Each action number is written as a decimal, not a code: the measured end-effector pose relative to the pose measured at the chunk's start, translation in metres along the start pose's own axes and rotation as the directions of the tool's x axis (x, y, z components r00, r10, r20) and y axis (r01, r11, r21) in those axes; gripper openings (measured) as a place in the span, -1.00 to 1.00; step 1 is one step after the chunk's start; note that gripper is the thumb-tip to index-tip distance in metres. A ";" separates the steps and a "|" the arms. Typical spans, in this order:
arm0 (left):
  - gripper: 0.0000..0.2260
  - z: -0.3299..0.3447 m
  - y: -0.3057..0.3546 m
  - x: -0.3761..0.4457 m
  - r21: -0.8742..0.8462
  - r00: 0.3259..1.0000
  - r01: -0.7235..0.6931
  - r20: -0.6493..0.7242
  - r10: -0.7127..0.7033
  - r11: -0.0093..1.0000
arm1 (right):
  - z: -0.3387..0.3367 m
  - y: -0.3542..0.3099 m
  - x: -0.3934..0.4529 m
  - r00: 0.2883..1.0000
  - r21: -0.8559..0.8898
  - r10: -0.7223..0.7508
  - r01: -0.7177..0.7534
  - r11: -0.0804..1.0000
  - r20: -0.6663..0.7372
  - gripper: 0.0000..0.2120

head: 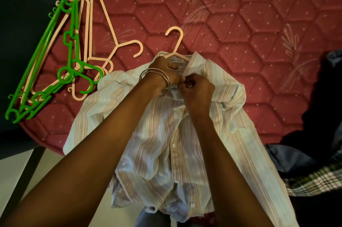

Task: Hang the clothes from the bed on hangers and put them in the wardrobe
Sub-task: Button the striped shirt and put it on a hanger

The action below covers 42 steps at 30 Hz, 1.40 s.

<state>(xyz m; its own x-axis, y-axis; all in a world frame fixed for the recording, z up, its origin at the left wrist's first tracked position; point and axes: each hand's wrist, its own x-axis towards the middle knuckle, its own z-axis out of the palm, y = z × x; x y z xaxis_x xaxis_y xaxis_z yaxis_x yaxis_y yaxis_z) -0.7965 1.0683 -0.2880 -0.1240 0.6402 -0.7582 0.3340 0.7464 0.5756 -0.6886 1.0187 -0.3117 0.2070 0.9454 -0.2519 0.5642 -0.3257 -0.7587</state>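
The striped shirt point(166, 134) lies face up on the red quilted bed point(259, 41), its long axis running from the collar, farthest from the person, down to the hem that hangs over the near edge of the mattress. A pink hanger point(175, 41) is already inside it: only the hook and a short stretch of the shoulders show above the collar, pointing away from the person. Both hands work at the collar end, close together and almost touching. The left hand point(164, 71), with metal bangles point(155, 77) at the wrist, grips the collar band beside the label, fingers curled into the fabric. The right hand point(196, 86) pinches the placket just below the collar, apparently at the top button, though the button itself is hidden by the fingers. Judging by this, the shirt is being fastened so it stays on the hanger; lifting it by the hook would come after.

The shirt is pale with fine pink and blue stripes, white buttons down the front, and rumpled sleeves spread to either side. A pile of spare hangers point(74, 51), green and pink, lies to the left. Dark and plaid clothes point(305, 171) wait at the right.
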 end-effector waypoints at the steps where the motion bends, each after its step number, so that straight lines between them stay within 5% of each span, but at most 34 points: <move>1: -0.60 0.000 -0.001 0.001 0.038 0.999 -0.019 -0.037 0.020 0.999 | 0.000 0.000 -0.001 1.000 0.032 0.007 -0.007 0.999 -0.002 -0.91; 6: -0.72 0.012 -0.008 -0.003 0.196 0.965 -0.124 -0.206 0.164 0.973 | 0.000 -0.003 -0.005 0.994 0.196 0.103 -0.108 0.975 0.035 -0.92; 17: -0.71 0.027 -0.022 -0.006 0.355 0.922 -0.245 -0.201 0.329 0.902 | 0.006 0.015 -0.011 1.000 0.170 0.001 -0.005 0.985 0.023 -0.85; 20: -0.75 0.023 -0.028 0.002 0.255 0.943 -0.202 -0.209 0.258 0.946 | 0.001 0.013 -0.012 0.989 0.216 -0.078 0.050 0.975 0.125 -0.90; 24: -0.77 0.019 -0.030 0.004 0.240 0.938 -0.294 -0.113 0.327 0.925 | -0.010 0.025 -0.003 0.950 0.386 -0.019 -0.108 0.916 0.312 -0.88; 29: -0.69 0.011 -0.032 0.002 0.265 0.902 -0.395 -0.071 0.426 0.880 | -0.010 0.022 0.000 0.956 0.070 -0.269 0.262 0.963 0.120 -0.93; 35: -0.59 0.009 -0.038 0.000 0.268 0.896 -0.422 -0.021 0.443 0.866 | -0.018 0.025 0.003 0.806 -0.214 -0.569 0.592 0.777 0.161 -0.81; 42: -0.60 0.018 -0.049 0.004 0.309 0.832 -0.538 0.049 0.552 0.784 | -0.030 0.025 0.010 0.806 -0.234 -0.522 0.584 0.777 0.278 -0.72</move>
<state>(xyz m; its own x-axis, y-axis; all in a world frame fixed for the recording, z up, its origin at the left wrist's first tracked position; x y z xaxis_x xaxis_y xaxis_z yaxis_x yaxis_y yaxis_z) -0.7966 1.0310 -0.3245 0.1275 0.9359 -0.3283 0.6176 0.1841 0.7646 -0.6486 1.0190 -0.3157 -0.3499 0.9364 0.0258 0.7465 0.2954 -0.5963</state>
